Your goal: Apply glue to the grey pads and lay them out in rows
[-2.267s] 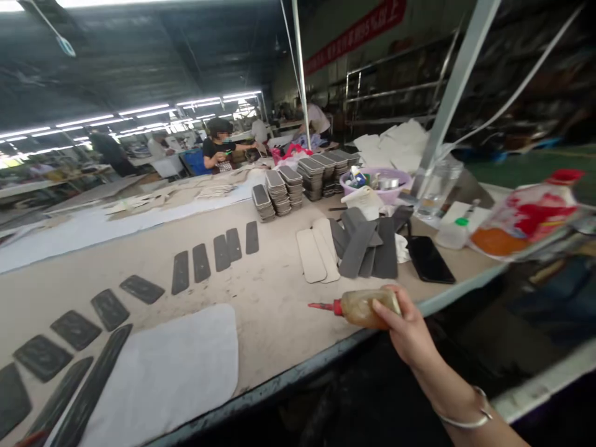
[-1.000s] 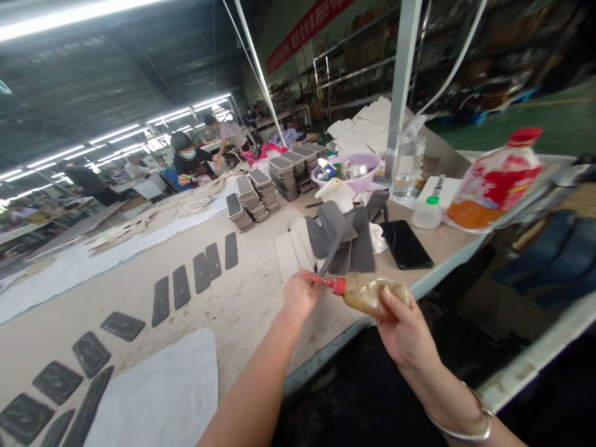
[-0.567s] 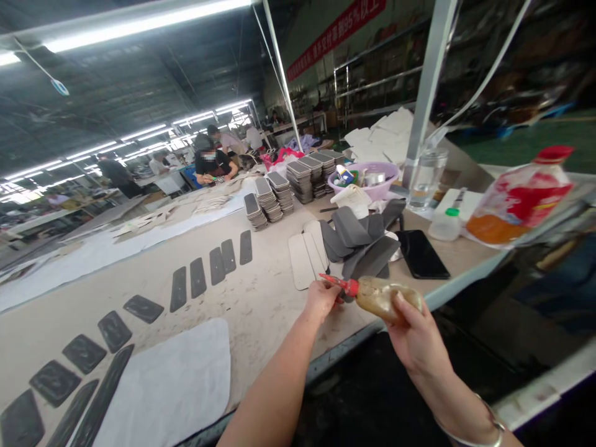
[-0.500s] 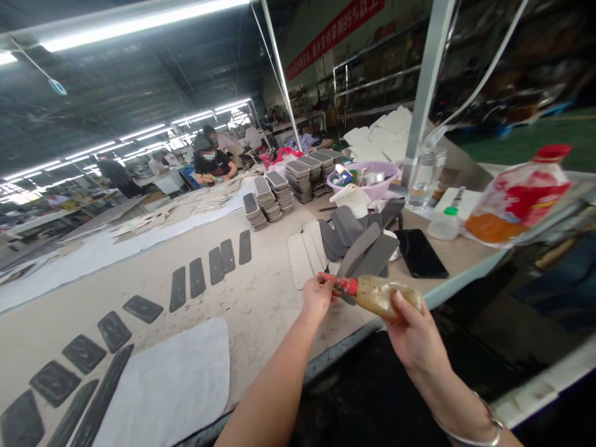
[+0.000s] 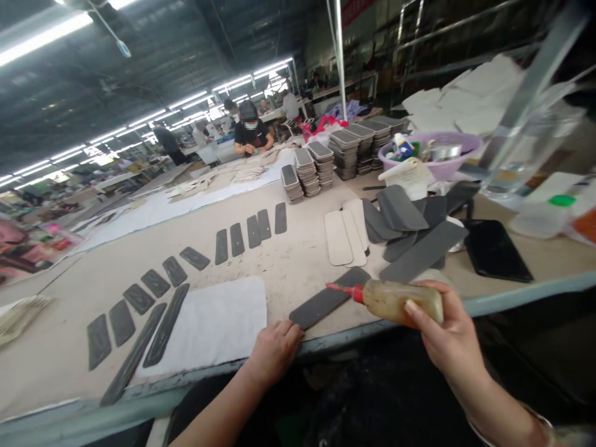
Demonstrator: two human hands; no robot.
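My right hand (image 5: 449, 329) is wrapped around a squeeze bottle (image 5: 395, 300) of yellowish liquid, tilted on its side. Its red nozzle (image 5: 344, 290) points left, over a long dark grey strip (image 5: 326, 301) with rounded ends. My left hand (image 5: 277, 347) grips the near-left end of that strip at the table edge, fingers curled and partly hidden. Beyond the bottle lies a loose pile of dark grey strips (image 5: 423, 248), beside several pale pieces (image 5: 339, 239). To the left, several dark pieces (image 5: 139, 298) with a shiny look are laid out in a row.
A white sheet (image 5: 218, 323) lies left of my left hand. At the back stand stacks of edged pieces (image 5: 321, 162) and a purple basin (image 5: 449, 169). A black phone (image 5: 496, 248) and a green-capped container (image 5: 544, 214) are at right. A co-worker (image 5: 251, 133) sits across the table.
My left hand has moved from the bottle's nozzle down and left to the table edge, where it now holds a dark strip. The bottle stays in my right hand; the view has swung left.
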